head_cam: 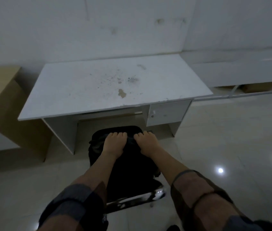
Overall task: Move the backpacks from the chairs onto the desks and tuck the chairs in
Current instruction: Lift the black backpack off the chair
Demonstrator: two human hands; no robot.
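Both sets of fingers (117, 135) curl over the top edge of the black backpack (123, 164), the left hand (112, 145) and right hand (147, 144) side by side and closed on its fabric. The backpack sits on the chair (137, 197), just short of the white worktop (115, 85). A clean lift likely needs an even pull from both hands, clearing the worktop's near edge before setting down on its bare middle
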